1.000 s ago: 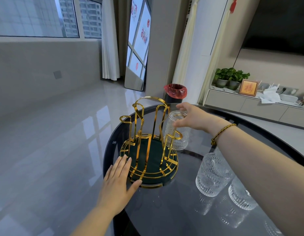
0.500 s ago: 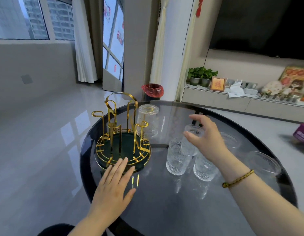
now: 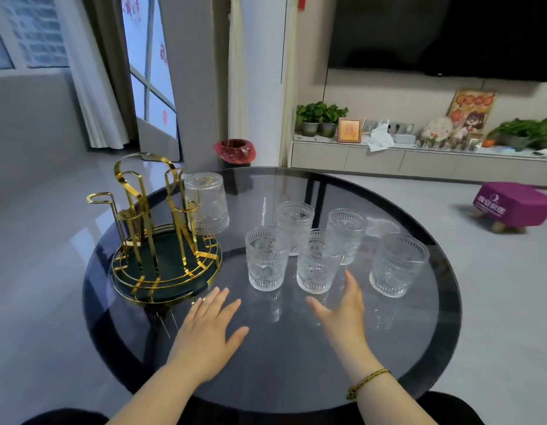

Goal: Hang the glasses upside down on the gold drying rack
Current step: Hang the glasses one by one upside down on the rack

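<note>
Dark round glass table (image 3: 389,357): right hand (image 3: 343,314) spread wide, empty, near the closest glass (image 3: 316,261); tightly clustered neighbours could get knocked. Left hand (image 3: 204,335) lies flat, empty.

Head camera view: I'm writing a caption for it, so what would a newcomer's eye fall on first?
The gold drying rack at the table's left, with one glass hung upside down on its right side. Next, the five upright glasses clustered right of it on the dark round table. Both hands are empty: the left hand lies flat by the rack, the right hand is open near the front glasses.
</note>
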The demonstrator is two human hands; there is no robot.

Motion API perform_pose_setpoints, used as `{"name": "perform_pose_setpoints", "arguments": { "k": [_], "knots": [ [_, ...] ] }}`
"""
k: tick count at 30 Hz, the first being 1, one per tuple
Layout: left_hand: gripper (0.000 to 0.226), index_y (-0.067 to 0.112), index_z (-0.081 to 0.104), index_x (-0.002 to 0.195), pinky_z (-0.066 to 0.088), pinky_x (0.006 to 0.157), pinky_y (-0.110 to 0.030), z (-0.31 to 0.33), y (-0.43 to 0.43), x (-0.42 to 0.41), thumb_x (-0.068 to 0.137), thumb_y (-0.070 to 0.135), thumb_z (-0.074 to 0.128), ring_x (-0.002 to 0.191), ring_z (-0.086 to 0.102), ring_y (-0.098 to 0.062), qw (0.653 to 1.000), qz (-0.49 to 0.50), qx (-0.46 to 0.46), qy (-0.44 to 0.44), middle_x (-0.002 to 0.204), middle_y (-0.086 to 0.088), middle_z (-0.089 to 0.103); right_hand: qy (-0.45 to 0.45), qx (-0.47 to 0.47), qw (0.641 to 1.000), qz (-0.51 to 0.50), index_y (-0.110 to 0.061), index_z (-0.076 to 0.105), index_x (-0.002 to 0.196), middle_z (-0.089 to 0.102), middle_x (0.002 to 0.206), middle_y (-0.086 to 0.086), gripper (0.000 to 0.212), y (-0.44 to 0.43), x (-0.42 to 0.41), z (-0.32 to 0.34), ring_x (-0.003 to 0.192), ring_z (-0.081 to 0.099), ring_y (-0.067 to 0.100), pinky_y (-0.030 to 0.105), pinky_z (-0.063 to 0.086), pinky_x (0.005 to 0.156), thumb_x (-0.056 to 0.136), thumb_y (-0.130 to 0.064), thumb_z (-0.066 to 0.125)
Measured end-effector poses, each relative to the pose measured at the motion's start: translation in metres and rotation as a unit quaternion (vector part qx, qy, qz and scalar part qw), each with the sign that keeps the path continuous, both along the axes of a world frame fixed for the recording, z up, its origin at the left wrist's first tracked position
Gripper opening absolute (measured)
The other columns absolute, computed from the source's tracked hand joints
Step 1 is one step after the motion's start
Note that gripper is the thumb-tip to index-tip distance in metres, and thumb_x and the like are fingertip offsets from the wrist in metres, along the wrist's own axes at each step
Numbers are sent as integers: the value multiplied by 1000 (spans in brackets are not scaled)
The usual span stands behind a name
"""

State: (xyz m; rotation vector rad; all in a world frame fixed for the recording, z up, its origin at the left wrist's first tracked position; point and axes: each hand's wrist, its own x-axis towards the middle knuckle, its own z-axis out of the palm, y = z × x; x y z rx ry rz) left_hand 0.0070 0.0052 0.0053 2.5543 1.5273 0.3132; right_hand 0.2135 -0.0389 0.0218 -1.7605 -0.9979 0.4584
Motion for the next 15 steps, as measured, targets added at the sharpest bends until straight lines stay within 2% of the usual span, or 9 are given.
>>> {"name": "perform_pose_setpoints", "arguments": {
  "k": [2,6,8,11,15],
  "knots": [
    [56,30,13,140,-7,113,-30,-1,0,0,90,52,27,140,-5,-10,1000,7,-12,9,154,4,4,-10,-24,1000,-2,-12,17,137,29,145,9,92,9,0,-4,134,24,24,36,22,108,66,-22,74],
    [57,31,11,140,-6,113,-29,-3,2,0,90,52,27,140,-3,-9,999,15,-30,0,154,5,4,-77,-77,993,-49,-10,14,137,38,141,11,101,27,-4,-5,130,33,28,38,24,109,61,-37,76],
    [57,32,11,140,-6,113,-29,-3,1,0,90,53,27,140,-3,-9,999,14,-29,-4,154,6,4,-104,-92,988,-68,-9,13,137,40,139,12,103,32,-6,-6,130,33,26,38,18,111,60,-41,74],
    [57,32,11,140,-6,113,-30,-3,3,0,90,53,28,140,-3,-9,999,14,-29,-9,154,7,3,-98,-105,985,-94,-9,9,137,37,142,11,104,40,-6,-8,133,28,22,37,9,112,62,-43,73],
    [57,33,12,140,-5,113,-30,-4,4,0,89,53,29,140,-2,-9,999,18,-32,-11,154,7,4,-99,-106,982,-120,-8,15,136,36,143,9,99,47,-6,-11,134,27,21,39,7,112,63,-43,72]
  ]
}}
